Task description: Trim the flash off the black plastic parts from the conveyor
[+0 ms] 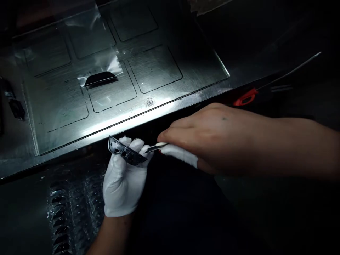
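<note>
My left hand (124, 184), in a white glove, holds a small dark plastic part (127, 152) with openings in it, pinched between thumb and fingers. My right hand (191, 141) is bare apart from a white cover on one finger, and its fingers are closed on a thin knife (155, 147). The blade points left, its tip close to the right end of the dark part; whether they touch is unclear. Beyond my hands, a black curved piece (101, 78) lies at the edge of a clear plastic bag (115, 65) on the metal table.
A clear sheet (170, 79) with dark outlined rectangles covers the metal table (148, 114). A red-handled tool (245, 98) lies beyond my right wrist. Lower left, a clear tray (77, 212) holds several black pieces. A dark object (16, 108) sits at the far left.
</note>
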`<state>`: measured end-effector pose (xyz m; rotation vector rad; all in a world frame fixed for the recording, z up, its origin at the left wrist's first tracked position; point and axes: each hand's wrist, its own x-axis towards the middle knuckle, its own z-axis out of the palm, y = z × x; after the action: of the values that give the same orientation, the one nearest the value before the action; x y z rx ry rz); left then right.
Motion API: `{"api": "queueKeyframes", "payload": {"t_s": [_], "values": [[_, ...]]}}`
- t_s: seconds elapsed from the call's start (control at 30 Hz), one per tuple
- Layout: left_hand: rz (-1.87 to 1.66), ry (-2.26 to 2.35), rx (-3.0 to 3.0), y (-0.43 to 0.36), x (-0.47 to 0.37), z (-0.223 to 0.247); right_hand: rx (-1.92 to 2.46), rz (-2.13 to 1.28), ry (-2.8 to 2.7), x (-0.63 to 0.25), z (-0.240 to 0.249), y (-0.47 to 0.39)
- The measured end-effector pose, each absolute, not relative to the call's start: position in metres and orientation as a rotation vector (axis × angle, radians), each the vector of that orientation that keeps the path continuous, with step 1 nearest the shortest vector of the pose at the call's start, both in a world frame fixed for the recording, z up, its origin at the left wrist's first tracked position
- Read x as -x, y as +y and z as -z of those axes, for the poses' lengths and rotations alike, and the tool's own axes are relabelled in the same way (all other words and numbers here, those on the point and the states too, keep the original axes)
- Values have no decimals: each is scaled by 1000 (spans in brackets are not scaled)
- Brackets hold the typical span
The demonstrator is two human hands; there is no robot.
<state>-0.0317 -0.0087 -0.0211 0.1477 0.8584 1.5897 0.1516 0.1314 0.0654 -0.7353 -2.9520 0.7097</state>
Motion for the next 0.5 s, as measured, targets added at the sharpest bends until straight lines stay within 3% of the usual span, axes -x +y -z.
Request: {"api": "queueKeyframes", "payload": {"t_s": [0.5], "values": [[-1588,971,-281,-1,25,18,500,-770,-3147,-148,-54,136]]}}
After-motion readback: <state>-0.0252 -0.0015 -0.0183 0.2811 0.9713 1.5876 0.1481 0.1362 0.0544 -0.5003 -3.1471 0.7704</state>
